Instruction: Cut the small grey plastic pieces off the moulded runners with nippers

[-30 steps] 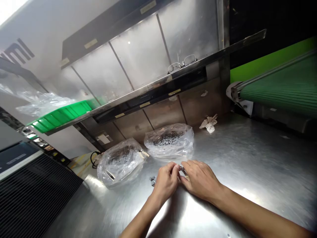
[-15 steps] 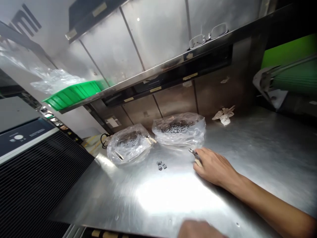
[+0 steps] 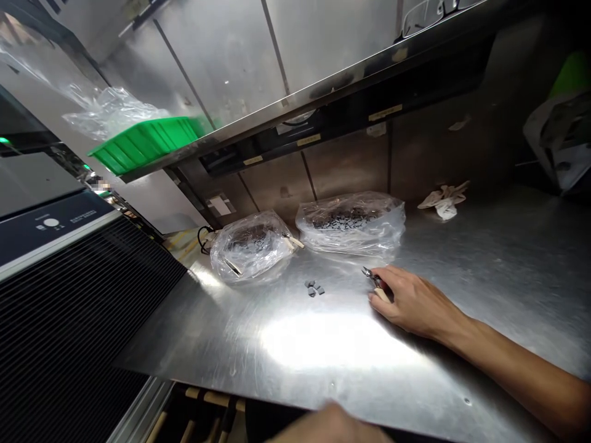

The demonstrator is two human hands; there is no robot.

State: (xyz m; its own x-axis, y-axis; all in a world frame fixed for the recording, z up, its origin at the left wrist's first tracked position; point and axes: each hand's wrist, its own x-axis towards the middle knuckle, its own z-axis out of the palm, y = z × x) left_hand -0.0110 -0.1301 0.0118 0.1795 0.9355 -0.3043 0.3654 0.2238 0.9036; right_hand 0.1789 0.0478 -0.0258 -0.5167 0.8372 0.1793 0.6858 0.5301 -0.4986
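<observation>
We see our right hand [image 3: 415, 301] curled firmly around small steel nippers [image 3: 370, 274] with pale handles, resting on a brushed steel counter [image 3: 508, 277]. Just left of the tips lie small grey blocks [image 3: 313, 288], near two clear plastic bags [image 3: 351, 224] of dark pieces. Our left hand [image 3: 330, 424], blurred at the near edge, shows no readable grip.

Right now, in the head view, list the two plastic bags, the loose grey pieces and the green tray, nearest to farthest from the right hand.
From the right hand, holding small pliers:
1. Clear plastic bag of dark pieces, just beyond the fingers.
2. Small grey pieces, on the steel counter, left of the hand.
3. Second clear plastic bag, farther left.
4. Green plastic tray, high at far left.
</observation>
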